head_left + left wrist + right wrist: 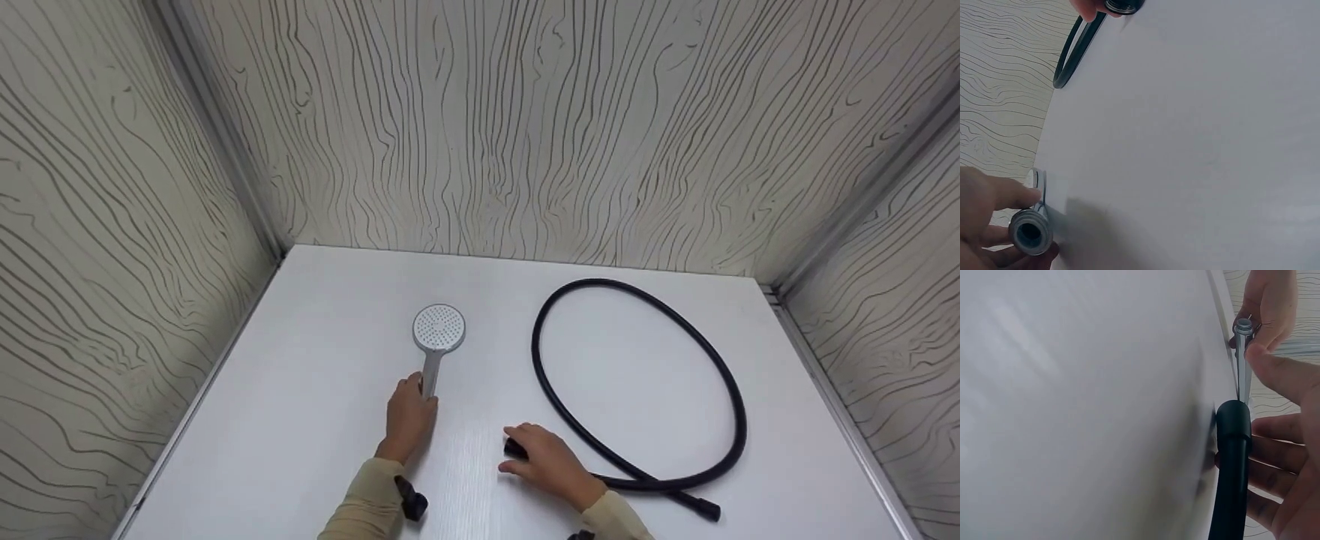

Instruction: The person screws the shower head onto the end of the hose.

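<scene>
My left hand [409,420] grips a silver shower head [439,328] by its handle, its white nozzle face up in the head view. In the left wrist view, thumb and fingers lie about the handle, whose hollow threaded end [1031,232] points at the camera. My right hand [551,461] is around one end of a black shower hose [739,405]. That hose end [1234,419] lies against the fingers in the right wrist view, while the thumb stands apart from it.
The hose loops over the right side of the white table [337,300] and crosses itself. Its other end [706,510] lies near the front right. Patterned panels [480,135] wall the table at the back and both sides.
</scene>
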A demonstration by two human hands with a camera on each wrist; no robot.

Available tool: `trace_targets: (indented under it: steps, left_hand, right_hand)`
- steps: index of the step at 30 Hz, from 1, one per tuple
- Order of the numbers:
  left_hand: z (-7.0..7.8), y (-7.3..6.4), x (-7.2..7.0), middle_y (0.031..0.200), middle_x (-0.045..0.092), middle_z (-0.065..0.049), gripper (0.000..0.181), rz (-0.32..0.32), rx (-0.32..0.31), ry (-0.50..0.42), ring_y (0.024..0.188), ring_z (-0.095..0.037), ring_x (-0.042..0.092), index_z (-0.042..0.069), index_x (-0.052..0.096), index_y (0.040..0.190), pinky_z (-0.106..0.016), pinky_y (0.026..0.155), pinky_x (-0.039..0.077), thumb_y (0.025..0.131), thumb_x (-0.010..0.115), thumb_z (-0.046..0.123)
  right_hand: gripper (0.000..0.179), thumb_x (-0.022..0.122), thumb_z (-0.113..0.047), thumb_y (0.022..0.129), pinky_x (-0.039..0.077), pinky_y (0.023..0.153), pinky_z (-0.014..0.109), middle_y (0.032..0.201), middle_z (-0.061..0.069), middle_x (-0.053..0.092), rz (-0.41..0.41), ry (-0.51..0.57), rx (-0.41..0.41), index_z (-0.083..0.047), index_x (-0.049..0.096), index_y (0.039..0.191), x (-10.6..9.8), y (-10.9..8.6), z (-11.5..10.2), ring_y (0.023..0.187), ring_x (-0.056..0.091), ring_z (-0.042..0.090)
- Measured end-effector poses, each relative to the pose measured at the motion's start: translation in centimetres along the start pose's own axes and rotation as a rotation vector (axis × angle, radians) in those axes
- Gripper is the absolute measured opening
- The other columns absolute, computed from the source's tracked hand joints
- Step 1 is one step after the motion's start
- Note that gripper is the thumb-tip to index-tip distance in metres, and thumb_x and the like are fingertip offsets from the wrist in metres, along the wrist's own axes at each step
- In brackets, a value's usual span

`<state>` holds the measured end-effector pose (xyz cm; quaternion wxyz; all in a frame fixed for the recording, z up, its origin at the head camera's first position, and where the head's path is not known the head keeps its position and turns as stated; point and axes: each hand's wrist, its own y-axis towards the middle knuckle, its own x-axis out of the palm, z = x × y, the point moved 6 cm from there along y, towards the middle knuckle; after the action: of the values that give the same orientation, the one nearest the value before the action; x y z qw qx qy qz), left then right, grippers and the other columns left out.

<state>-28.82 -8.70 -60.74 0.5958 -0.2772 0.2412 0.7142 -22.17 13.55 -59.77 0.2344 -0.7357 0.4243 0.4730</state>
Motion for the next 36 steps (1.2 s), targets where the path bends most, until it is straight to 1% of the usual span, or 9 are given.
trace_targets:
  steps: [7, 11, 15, 18, 22, 25, 27, 29, 36]
  left_hand:
    - [-0.22, 0.03, -0.12, 0.106, 0.065, -0.019, 0.047, -0.027, -0.041, -0.075, 0.100, -0.033, 0.066, -0.008, 0.054, 0.128, -0.047, 0.087, 0.055, 0.085, 0.067, 0.007]
    - [-0.50, 0.16, -0.15, 0.107, 0.068, -0.020, 0.049, -0.060, -0.101, -0.145, 0.098, -0.032, 0.066, -0.007, 0.054, 0.128, -0.047, 0.087, 0.055, 0.085, 0.068, 0.010]
    - [-0.65, 0.37, -0.12, 0.107, 0.068, -0.022, 0.048, -0.093, -0.140, -0.195, 0.098, -0.033, 0.067, -0.008, 0.054, 0.127, -0.046, 0.086, 0.055, 0.086, 0.069, 0.012]
    - [-0.66, 0.40, -0.03, 0.111, 0.067, -0.023, 0.048, -0.123, -0.162, -0.237, 0.099, -0.033, 0.067, -0.009, 0.054, 0.126, -0.044, 0.085, 0.056, 0.086, 0.069, 0.013]
    - [-0.71, 0.22, 0.23, 0.114, 0.066, -0.023, 0.049, -0.174, -0.191, -0.301, 0.094, -0.027, 0.068, -0.010, 0.053, 0.127, -0.036, 0.079, 0.058, 0.088, 0.068, 0.014]
    - [-0.69, 0.10, 0.30, 0.116, 0.065, -0.024, 0.050, -0.193, -0.196, -0.327, 0.092, -0.024, 0.068, -0.011, 0.052, 0.128, -0.033, 0.077, 0.058, 0.088, 0.068, 0.015]
    - [-0.75, 0.09, 0.38, 0.117, 0.065, -0.024, 0.050, -0.200, -0.202, -0.333, 0.092, -0.023, 0.067, -0.011, 0.052, 0.128, -0.033, 0.077, 0.058, 0.088, 0.068, 0.016]
    - [-0.81, 0.11, 0.48, 0.117, 0.065, -0.024, 0.051, -0.202, -0.210, -0.337, 0.092, -0.023, 0.067, -0.011, 0.053, 0.128, -0.033, 0.077, 0.058, 0.088, 0.068, 0.017]
    - [-1.02, 0.22, 0.84, 0.113, 0.066, -0.023, 0.050, -0.221, -0.244, -0.380, 0.087, -0.019, 0.065, -0.013, 0.053, 0.126, -0.030, 0.075, 0.057, 0.090, 0.066, 0.019]
  right_hand:
    - [0.052, 0.071, -0.037, 0.087, 0.054, 0.085, 0.036, 0.106, 0.008, 0.068, 0.005, -0.018, -0.005, 0.000, 0.063, 0.122, 0.02, 0.05, -0.04, 0.097, 0.064, 0.021]
    - [0.049, 0.073, -0.036, 0.086, 0.055, 0.082, 0.034, 0.103, 0.008, 0.068, 0.019, -0.024, -0.012, 0.000, 0.064, 0.119, 0.05, 0.18, -0.05, 0.093, 0.064, 0.020]
    - [0.046, 0.074, -0.033, 0.085, 0.055, 0.078, 0.032, 0.099, 0.008, 0.068, 0.043, -0.035, -0.026, 0.000, 0.066, 0.116, 0.04, 0.30, -0.02, 0.088, 0.064, 0.018]
    - [0.043, 0.075, -0.031, 0.085, 0.054, 0.074, 0.031, 0.096, 0.007, 0.068, 0.071, -0.032, -0.044, 0.001, 0.067, 0.113, -0.22, 0.30, -0.24, 0.084, 0.062, 0.016]
    - [0.038, 0.077, -0.028, 0.082, 0.051, 0.066, 0.027, 0.089, 0.005, 0.066, 0.119, -0.043, -0.074, 0.000, 0.068, 0.107, -0.47, 0.28, -0.55, 0.076, 0.057, 0.011]
    - [0.035, 0.078, -0.026, 0.080, 0.049, 0.065, 0.025, 0.087, 0.003, 0.065, 0.105, -0.039, -0.044, -0.002, 0.070, 0.103, -0.21, 0.41, -0.34, 0.074, 0.054, 0.007]
    - [0.033, 0.078, -0.025, 0.080, 0.048, 0.065, 0.024, 0.087, 0.002, 0.065, 0.077, -0.027, -0.004, -0.003, 0.070, 0.103, 0.03, 0.49, -0.10, 0.074, 0.052, 0.005]
    - [0.032, 0.079, -0.024, 0.079, 0.047, 0.065, 0.023, 0.086, 0.001, 0.064, 0.060, -0.034, 0.014, -0.003, 0.070, 0.102, 0.21, 0.51, 0.04, 0.073, 0.050, 0.005]
    - [0.028, 0.079, -0.023, 0.078, 0.044, 0.062, 0.022, 0.081, -0.002, 0.060, 0.059, -0.053, 0.034, -0.005, 0.070, 0.097, 0.26, 0.28, 0.35, 0.070, 0.045, 0.003]
